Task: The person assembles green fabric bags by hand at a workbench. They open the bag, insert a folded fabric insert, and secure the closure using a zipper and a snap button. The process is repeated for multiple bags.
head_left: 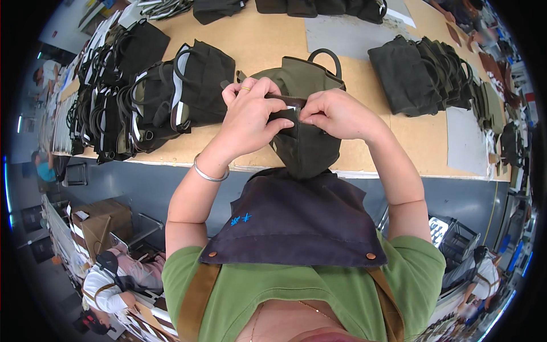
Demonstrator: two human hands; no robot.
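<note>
A dark olive bag (302, 145) with a looped handle lies at the near edge of the table, its lower end hanging toward my apron. Along its top opening runs a zipper (285, 99). My left hand (253, 111) pinches the bag's edge beside the zipper, thumb and forefinger closed on the fabric. Just to the right, my right hand (333, 114) pinches the same opening with thumb and fingertips together. Between the two hands a small white patch (293, 106) shows. Any small part inside the fingertips is hidden.
Stacked dark bags (205, 80) crowd the table's left side. Another row of dark bags (419, 77) lies at the right, and more bags (319, 7) at the far edge. The wooden tabletop (259, 43) ends before my apron (296, 222). Other people work behind on both sides.
</note>
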